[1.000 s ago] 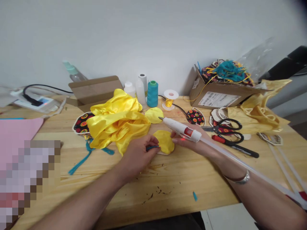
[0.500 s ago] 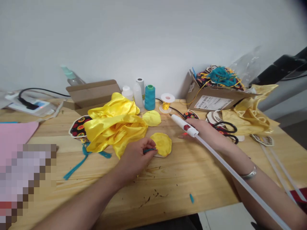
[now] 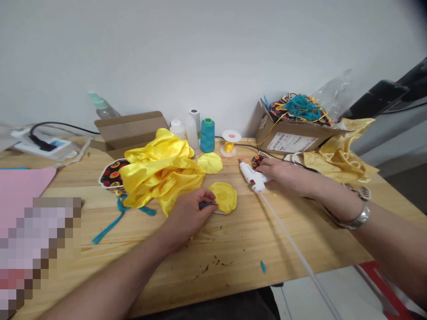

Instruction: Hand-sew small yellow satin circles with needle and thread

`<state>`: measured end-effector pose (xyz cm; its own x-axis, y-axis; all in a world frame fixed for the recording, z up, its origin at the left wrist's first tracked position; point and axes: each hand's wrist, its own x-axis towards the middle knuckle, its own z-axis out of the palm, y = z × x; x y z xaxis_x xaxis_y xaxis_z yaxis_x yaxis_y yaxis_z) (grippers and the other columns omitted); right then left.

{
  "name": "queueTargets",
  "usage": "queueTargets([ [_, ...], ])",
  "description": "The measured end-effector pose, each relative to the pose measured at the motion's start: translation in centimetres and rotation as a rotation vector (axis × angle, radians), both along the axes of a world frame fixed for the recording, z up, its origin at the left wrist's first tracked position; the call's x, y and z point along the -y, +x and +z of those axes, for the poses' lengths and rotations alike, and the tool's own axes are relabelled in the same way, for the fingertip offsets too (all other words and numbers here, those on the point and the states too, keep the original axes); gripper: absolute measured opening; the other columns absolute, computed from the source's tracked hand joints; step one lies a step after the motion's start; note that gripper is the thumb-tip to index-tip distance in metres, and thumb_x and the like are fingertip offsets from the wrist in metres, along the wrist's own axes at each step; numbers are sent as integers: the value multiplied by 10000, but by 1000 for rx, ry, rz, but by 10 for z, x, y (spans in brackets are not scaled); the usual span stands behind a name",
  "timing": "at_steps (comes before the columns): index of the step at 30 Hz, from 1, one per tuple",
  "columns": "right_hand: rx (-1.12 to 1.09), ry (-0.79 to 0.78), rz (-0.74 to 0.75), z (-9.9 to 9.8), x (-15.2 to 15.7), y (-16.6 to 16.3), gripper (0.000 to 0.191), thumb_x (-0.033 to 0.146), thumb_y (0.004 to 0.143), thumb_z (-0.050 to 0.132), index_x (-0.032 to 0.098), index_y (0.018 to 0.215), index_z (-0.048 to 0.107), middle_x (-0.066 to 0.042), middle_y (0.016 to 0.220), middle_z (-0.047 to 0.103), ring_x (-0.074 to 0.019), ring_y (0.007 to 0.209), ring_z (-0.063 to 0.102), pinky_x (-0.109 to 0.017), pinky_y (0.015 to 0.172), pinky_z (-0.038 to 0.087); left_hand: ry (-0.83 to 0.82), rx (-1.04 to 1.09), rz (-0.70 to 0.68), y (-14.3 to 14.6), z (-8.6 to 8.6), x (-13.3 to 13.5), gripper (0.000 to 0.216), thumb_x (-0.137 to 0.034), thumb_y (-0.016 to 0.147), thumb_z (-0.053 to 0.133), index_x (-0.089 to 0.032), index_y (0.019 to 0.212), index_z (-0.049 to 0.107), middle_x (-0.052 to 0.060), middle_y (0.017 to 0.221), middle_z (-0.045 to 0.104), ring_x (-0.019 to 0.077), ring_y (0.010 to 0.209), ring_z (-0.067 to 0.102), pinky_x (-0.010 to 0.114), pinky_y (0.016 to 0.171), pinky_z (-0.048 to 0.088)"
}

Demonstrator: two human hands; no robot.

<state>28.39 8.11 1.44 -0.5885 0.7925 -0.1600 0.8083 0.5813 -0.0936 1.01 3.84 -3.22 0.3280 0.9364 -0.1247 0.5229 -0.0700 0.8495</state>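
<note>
Head view: your L hand (image 3: 191,210) fingers pinch shut on teal cord (image 3: 207,205) vs yellow disc (image 3: 224,196), so press firm; R hand (image 3: 283,176) fingers curl round glue gun (image 3: 250,174) on table (image 3: 240,242), hot tip off yellow fabric (image 3: 160,171).

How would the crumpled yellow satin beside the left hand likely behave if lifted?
The yellow satin lies in loose, puffed folds, so it is probably floppy and light. Its glossy sheen suggests it may slide through fingers.

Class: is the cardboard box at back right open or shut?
Open: the cardboard box has a raised flap, teal threads heaped out.
</note>
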Motion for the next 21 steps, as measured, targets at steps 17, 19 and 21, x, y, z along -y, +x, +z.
queueTargets([
  [17,-26,434,-211,21,47,-25,179,156,844,489,171,894,660,-112,958,611,-239,873,529,-345,700,391,-9,-3,7,1,0,0,107,-233,734,601,-186,830,606,40,832,713,199,798,666,324,730,500],
  [19,-315,294,-255,18,70,-64,155,187,868,493,196,883,647,-65,884,624,-188,816,545,-306,692,419,8,-1,-2,1,0,1,100,-230,734,598,-188,825,607,38,824,711,200,786,664,327,724,501],
  [21,-457,138,-253,5,85,-91,139,186,867,507,193,804,632,-48,808,619,-182,808,543,-298,690,436,28,5,-11,1,-1,1,96,-227,736,596,-189,823,609,33,816,709,198,783,664,329,728,501],
])
